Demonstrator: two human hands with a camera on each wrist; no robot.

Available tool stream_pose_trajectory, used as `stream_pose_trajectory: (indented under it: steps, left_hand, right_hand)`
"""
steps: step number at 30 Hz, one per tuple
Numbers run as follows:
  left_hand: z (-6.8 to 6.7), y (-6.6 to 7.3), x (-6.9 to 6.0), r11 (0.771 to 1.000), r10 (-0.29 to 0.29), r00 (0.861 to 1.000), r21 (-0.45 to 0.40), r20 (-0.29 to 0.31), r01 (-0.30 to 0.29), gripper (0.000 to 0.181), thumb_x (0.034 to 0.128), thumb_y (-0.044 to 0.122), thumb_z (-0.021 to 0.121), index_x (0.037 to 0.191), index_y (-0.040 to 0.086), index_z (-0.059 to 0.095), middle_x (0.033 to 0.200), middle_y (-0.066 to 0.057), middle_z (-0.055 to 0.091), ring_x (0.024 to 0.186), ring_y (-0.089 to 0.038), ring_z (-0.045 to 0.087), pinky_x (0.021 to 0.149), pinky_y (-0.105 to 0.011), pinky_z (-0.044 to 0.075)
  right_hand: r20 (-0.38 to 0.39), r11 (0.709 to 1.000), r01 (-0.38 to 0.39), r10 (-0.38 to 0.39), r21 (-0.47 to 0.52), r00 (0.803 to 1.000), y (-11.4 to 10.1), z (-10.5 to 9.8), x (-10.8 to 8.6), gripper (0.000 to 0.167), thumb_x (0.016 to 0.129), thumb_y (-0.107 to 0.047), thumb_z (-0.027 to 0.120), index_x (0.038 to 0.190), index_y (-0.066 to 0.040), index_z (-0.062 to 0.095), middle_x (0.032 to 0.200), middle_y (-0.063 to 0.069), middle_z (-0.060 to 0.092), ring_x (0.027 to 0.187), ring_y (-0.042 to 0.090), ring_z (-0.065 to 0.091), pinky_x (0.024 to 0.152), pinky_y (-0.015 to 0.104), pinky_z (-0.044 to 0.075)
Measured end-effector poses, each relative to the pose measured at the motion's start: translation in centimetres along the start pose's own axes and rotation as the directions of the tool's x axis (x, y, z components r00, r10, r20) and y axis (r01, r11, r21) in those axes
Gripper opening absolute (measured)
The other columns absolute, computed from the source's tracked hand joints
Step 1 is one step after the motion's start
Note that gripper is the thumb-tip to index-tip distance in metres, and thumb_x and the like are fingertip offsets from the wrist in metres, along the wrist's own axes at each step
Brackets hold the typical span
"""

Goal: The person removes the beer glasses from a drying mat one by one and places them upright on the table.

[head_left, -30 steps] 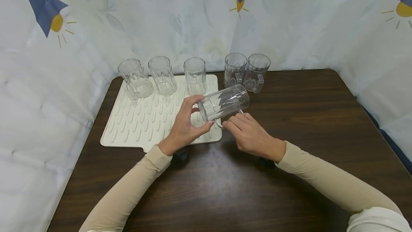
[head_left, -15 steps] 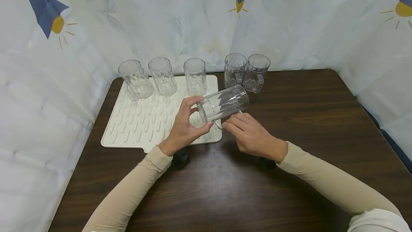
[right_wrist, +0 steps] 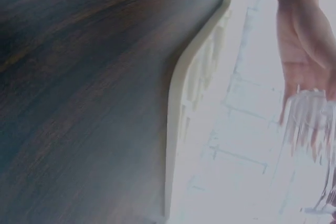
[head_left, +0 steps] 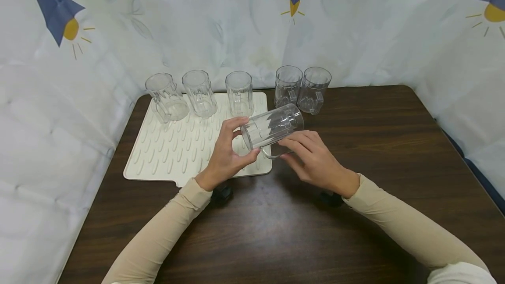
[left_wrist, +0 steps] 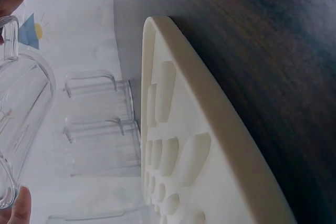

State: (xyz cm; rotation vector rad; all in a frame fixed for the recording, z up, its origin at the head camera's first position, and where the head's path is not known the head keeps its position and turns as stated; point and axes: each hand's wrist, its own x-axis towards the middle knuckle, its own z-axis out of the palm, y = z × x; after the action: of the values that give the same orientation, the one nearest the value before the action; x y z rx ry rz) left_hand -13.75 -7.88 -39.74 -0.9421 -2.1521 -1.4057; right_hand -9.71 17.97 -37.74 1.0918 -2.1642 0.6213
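Head view: The mug (head_left: pixel 272 125) is held above the right edge of the white mat (head_left: pixel 158 161), its right end reaching past that edge over the table (head_left: pixel 375 143). The left hand (head_left: pixel 226 157) grasps the left end, fingers and thumb on opposite sides. The right hand (head_left: pixel 311 161) is at the handle (head_left: pixel 271 157), fingers to one side and thumb to the other; whether it pinches cannot be told. Let the left hand bear the weight while the right hand adjusts. Secure the handle before relaxing the left grasp; clear, smooth walls are likely to slip. Allow clearance from the three mugs (head_left: pixel 203 100) along the mat's rear edge and the two mugs (head_left: pixel 288 86) at the table's rear edge.

Orientation: the mug is tipped well away from upright. Its long axis runs from the left hand rightward and toward the table's rear edge. The handle faces the table's front edge. Which end is the mouth cannot be determined with confidence.

Left wrist view: The mug stands clear of the mat's near corner, handle toward the right hand. Check this gap before any lowering.

Right wrist view: The left palm lies against the mug's end. Glare washes out the body; do not judge right-hand contact from here.
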Motion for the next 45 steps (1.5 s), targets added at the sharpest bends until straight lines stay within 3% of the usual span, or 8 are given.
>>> stream_pose_trajectory:
  steps: [10, 15, 18, 26, 31, 36, 42, 45]
  left_hand:
    - [0.0, 0.1, 0.0, 1.000, -0.013, 1.000, -0.026, -0.009, 0.013, 0.071, 0.0755, 0.003, 0.080, 0.138, -0.005, 0.048, 0.140, -0.025, 0.050, 0.130, -0.031, 0.053, 0.103, -0.033, 0.056]
    - [0.2, 0.1, 0.2, 0.999, 0.013, 0.999, -0.047, -0.035, -0.014, 0.071, 0.0739, -0.001, 0.079, 0.137, -0.007, 0.048, 0.140, -0.027, 0.049, 0.130, -0.032, 0.053, 0.105, -0.026, 0.053]
    - [0.2, 0.0, 0.3, 0.998, 0.031, 0.998, -0.048, -0.050, -0.034, 0.071, 0.0739, -0.001, 0.078, 0.137, -0.008, 0.048, 0.140, -0.028, 0.049, 0.131, -0.033, 0.053, 0.106, -0.022, 0.052]
    - [0.3, 0.0, 0.6, 0.999, 0.042, 0.997, -0.032, -0.070, -0.044, 0.070, 0.0753, 0.003, 0.078, 0.137, -0.009, 0.047, 0.140, -0.028, 0.049, 0.130, -0.034, 0.053, 0.102, -0.034, 0.057]
    - [0.4, 0.1, 0.7, 0.999, 0.032, 0.996, -0.039, -0.087, -0.036, 0.069, 0.0758, 0.003, 0.078, 0.137, -0.008, 0.047, 0.140, -0.027, 0.050, 0.132, -0.033, 0.052, 0.103, -0.036, 0.057]
    - [0.4, 0.1, 0.8, 0.999, 0.025, 0.994, -0.043, -0.107, -0.029, 0.068, 0.0772, 0.004, 0.077, 0.136, -0.009, 0.046, 0.140, -0.029, 0.049, 0.132, -0.031, 0.052, 0.106, -0.027, 0.054]
    - [0.5, 0.2, 1.0, 0.999, 0.021, 0.993, -0.045, -0.115, -0.026, 0.069, 0.0778, 0.004, 0.077, 0.137, -0.009, 0.045, 0.141, -0.029, 0.048, 0.133, -0.030, 0.051, 0.106, -0.026, 0.053]
    - [0.5, 0.3, 1.2, 0.999, 0.024, 0.993, -0.040, -0.116, -0.028, 0.069, 0.0779, 0.004, 0.077, 0.138, -0.008, 0.045, 0.141, -0.029, 0.047, 0.133, -0.032, 0.051, 0.105, -0.029, 0.054]
  right_hand:
    - [-0.121, 0.975, -0.171, 0.188, 0.140, 0.975, 0.5, -0.1, -0.8, 0.055, 0.096, -0.039, 0.073, 0.128, 0.005, 0.062, 0.118, 0.018, 0.066, 0.110, 0.029, 0.064, 0.104, 0.023, 0.051]
    - [-0.109, 0.913, -0.337, 0.368, 0.232, 0.923, 0.5, -0.2, -1.4, 0.070, 0.090, -0.047, 0.076, 0.134, 0.004, 0.057, 0.115, 0.019, 0.065, 0.109, 0.028, 0.064, 0.106, 0.016, 0.047]
    - [-0.111, 0.859, -0.405, 0.456, 0.313, 0.883, 0.4, -0.1, -1.7, 0.069, 0.084, -0.031, 0.086, 0.136, 0.002, 0.056, 0.114, 0.018, 0.065, 0.108, 0.024, 0.064, 0.102, 0.015, 0.048]
    - [-0.067, 0.650, -0.464, 0.620, 0.602, 0.782, 0.0, 0.9, -2.3, 0.070, 0.073, 0.020, 0.081, 0.134, 0.008, 0.050, 0.117, -0.001, 0.062, 0.105, 0.009, 0.063, 0.097, 0.020, 0.054]
    - [-0.023, 0.521, -0.465, 0.683, 0.716, 0.730, -0.2, 1.4, -2.6, 0.059, 0.077, 0.022, 0.077, 0.126, 0.000, 0.053, 0.115, -0.007, 0.063, 0.102, 0.014, 0.065, 0.096, 0.020, 0.056]
    - [0.024, 0.413, -0.439, 0.706, 0.798, 0.707, -0.4, 1.8, -2.8, 0.046, 0.082, 0.019, 0.073, 0.124, 0.010, 0.056, 0.110, -0.006, 0.067, 0.100, 0.009, 0.068, 0.089, 0.018, 0.060]
    - [0.112, 0.205, -0.388, 0.749, 0.899, 0.653, -0.7, 2.4, -2.9, 0.034, 0.090, 0.011, 0.070, 0.116, -0.011, 0.067, 0.104, -0.003, 0.076, 0.097, 0.007, 0.075, 0.085, 0.021, 0.063]
    - [0.157, 0.117, -0.357, 0.742, 0.927, 0.651, -0.8, 2.7, -2.8, 0.030, 0.094, 0.008, 0.069, 0.114, -0.014, 0.069, 0.105, -0.002, 0.078, 0.097, 0.008, 0.077, 0.083, 0.021, 0.063]
